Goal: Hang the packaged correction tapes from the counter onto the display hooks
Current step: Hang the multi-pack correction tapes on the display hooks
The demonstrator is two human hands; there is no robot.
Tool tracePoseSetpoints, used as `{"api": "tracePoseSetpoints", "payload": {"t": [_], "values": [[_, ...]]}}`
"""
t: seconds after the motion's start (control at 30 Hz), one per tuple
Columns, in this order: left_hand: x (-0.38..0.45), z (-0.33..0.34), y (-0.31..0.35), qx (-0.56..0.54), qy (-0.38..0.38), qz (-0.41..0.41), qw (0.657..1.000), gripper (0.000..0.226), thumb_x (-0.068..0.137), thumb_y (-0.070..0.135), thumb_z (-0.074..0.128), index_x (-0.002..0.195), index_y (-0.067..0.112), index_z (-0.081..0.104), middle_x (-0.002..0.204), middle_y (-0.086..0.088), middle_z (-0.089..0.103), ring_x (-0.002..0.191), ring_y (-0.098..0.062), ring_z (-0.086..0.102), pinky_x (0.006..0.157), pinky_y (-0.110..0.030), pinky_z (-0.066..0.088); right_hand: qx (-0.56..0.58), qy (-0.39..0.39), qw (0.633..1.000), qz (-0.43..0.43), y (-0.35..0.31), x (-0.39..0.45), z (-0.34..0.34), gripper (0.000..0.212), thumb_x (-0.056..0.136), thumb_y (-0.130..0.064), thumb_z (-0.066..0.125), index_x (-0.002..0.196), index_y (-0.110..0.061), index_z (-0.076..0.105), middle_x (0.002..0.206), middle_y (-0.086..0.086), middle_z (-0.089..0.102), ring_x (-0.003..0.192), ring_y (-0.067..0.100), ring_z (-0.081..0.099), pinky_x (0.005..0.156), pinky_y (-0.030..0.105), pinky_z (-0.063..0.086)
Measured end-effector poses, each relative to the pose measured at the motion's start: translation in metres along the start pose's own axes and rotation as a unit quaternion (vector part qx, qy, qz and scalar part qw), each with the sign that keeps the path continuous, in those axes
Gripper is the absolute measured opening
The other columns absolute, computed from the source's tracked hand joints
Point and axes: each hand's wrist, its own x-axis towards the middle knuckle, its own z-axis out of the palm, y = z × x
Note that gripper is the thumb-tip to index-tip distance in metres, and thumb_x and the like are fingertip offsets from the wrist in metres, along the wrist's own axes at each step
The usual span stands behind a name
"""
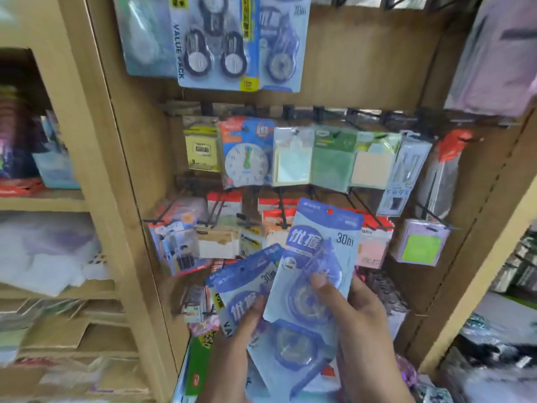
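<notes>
I hold one packaged correction tape (313,263) up in my right hand (360,321), thumb pressed on its blister front and fingers curled behind the card, its red hang hole at the top pointing toward twelve o'clock. My left hand (244,338) grips a small stack of the same packs (250,289), fanned out at about nine o'clock from the raised one, thumb over the front card. How many are in that stack I cannot tell (at least two, judging by the overlapping edges).

Up at twelve o'clock, near the top of the display, a matching 30m pack (280,45) already hangs beside a value pack (216,42), so that hook looks like the target. By my reckoning the job is part done: some stock is up, but every pack in my hands is not yet hung.

The middle row carries other goods: a toy clock (247,161) and sticky-note pads (293,161) at roughly eleven to one o'clock. The counter itself lies below my hands, mostly hidden.
</notes>
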Motion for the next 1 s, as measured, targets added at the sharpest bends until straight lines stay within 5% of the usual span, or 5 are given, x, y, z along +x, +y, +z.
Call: {"api": "tracePoseSetpoints", "payload": {"t": [0.23, 0.33, 0.43, 0.57, 1.0], "values": [[0.032, -0.017, 0.045, -0.042, 0.017, 0.082, 0.996, 0.069, 0.101, 0.039, 0.047, 0.141, -0.018, 0.046, 0.114, -0.044, 0.064, 0.107, -0.044, 0.070, 0.066, -0.024, 0.062, -0.049, -0.065, 0.986, -0.143, -0.066, 0.042, 0.057, 0.027, 0.097, -0.019, 0.064, 0.124, -0.018, 0.069, 0.116, -0.001, 0.076, 0.109, 0.018, 0.072, 0.087, 0.033, 0.057], [-0.076, -0.003, 0.085, -0.135, -0.093, 0.178, 0.970, 0.052, 0.111, 0.023, 0.033, 0.143, -0.016, 0.044, 0.047, -0.017, 0.066, 0.045, -0.011, 0.069, 0.035, -0.014, 0.044, -0.070, -0.031, 0.976, -0.205, -0.094, 0.072, 0.075, 0.042, 0.096, -0.016, 0.070, 0.136, -0.020, 0.058, 0.116, 0.002, 0.076, 0.101, 0.014, 0.072, 0.089, 0.036, 0.060], [-0.152, 0.007, 0.115, -0.110, -0.138, 0.202, 0.963, 0.029, 0.096, 0.031, 0.064, 0.113, 0.012, 0.079, 0.083, -0.008, 0.081, 0.078, -0.020, 0.077, 0.079, -0.033, 0.062, -0.078, 0.023, 0.959, -0.271, -0.128, 0.106, 0.087, 0.040, 0.092, -0.021, 0.075, 0.127, -0.028, 0.058, 0.118, 0.009, 0.073, 0.102, 0.023, 0.071, 0.092, 0.046, 0.059], [-0.146, 0.011, 0.171, -0.235, -0.149, 0.218, 0.936, 0.042, 0.111, 0.020, 0.035, 0.088, -0.004, 0.062, 0.081, -0.026, 0.075, 0.029, 0.003, 0.054, 0.038, -0.008, 0.041, -0.043, 0.022, 0.954, -0.296, -0.173, 0.140, 0.098, 0.040, 0.095, -0.012, 0.071, 0.131, -0.018, 0.053, 0.116, 0.013, 0.073, 0.086, 0.012, 0.068, 0.080, 0.030, 0.059], [-0.231, 0.049, 0.195, -0.147, -0.078, 0.178, 0.970, 0.031, 0.085, 0.049, 0.073, 0.100, 0.022, 0.078, 0.097, -0.010, 0.081, 0.088, -0.032, 0.074, 0.082, -0.048, 0.061, -0.083, 0.001, 0.960, -0.269, -0.218, 0.202, 0.116, 0.060, 0.080, -0.039, 0.075, 0.137, -0.027, 0.058, 0.122, 0.002, 0.073, 0.110, 0.020, 0.071, 0.099, 0.045, 0.057]]}}
